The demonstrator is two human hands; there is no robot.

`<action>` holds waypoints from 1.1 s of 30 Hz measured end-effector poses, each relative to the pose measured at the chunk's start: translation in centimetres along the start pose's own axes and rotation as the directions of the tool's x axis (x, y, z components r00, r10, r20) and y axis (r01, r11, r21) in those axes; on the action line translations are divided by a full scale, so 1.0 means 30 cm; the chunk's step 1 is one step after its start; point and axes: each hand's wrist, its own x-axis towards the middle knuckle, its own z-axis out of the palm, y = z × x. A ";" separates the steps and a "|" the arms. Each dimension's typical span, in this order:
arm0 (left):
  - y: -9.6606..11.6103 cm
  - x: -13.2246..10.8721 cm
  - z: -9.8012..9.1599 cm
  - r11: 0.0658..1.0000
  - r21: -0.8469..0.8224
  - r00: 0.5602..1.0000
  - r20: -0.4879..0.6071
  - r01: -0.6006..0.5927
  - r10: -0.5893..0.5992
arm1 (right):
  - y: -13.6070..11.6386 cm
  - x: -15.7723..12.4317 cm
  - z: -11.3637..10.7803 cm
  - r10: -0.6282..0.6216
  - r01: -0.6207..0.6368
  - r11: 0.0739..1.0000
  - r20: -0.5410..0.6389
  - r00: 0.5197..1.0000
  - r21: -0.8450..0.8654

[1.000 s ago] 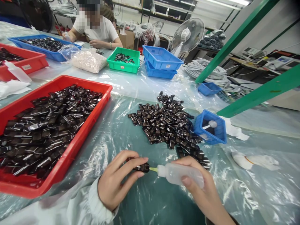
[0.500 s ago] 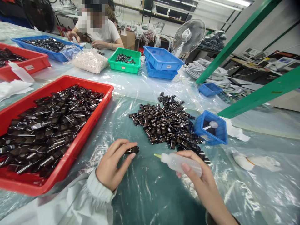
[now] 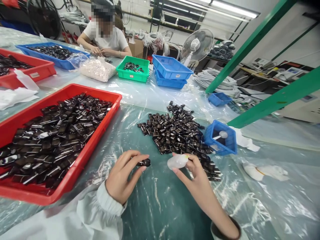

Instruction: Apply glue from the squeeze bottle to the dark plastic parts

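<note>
Between the fingers and thumb of my left hand (image 3: 126,175) is a small glossy black plastic piece (image 3: 145,162), its near end poking out just above the table. My right hand (image 3: 193,173) grips a translucent squeeze bottle (image 3: 177,161), whose rounded base points left and whose yellowish tip lies back near the fingers. Behind the bottle spreads a loose pile of dark pieces (image 3: 172,130) with silvery edges. To the left of my left hand, a red tray (image 3: 100,135) is filled with many similar dark pieces.
A small blue bin (image 3: 231,138) holding a white spoon-like item stands right of the pile. Beyond are a green tray (image 3: 132,77), stacked blue trays (image 3: 172,68) and a bag of pale bits (image 3: 97,70). A green post (image 3: 275,100) rises at right. A person (image 3: 107,41) sits opposite.
The squeeze bottle has turned round in my right hand: its tip pointed left towards the black piece and now points back to the right. My left hand keeps its hold, nearly still.
</note>
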 end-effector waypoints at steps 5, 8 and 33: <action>0.005 0.000 -0.001 1.000 0.008 0.999 -0.039 0.006 -0.005 | -0.023 -0.046 -0.002 -0.459 0.394 0.877 -0.234 0.857 -0.276; 0.008 -0.001 -0.001 1.000 0.000 0.999 -0.051 -0.001 0.001 | -0.043 -0.079 0.038 -0.561 0.541 0.772 0.044 0.827 -0.333; 0.052 -0.019 -0.005 0.970 -0.213 0.976 0.158 -0.115 0.151 | -0.137 -0.065 0.085 0.189 -0.453 0.619 0.439 0.879 0.641</action>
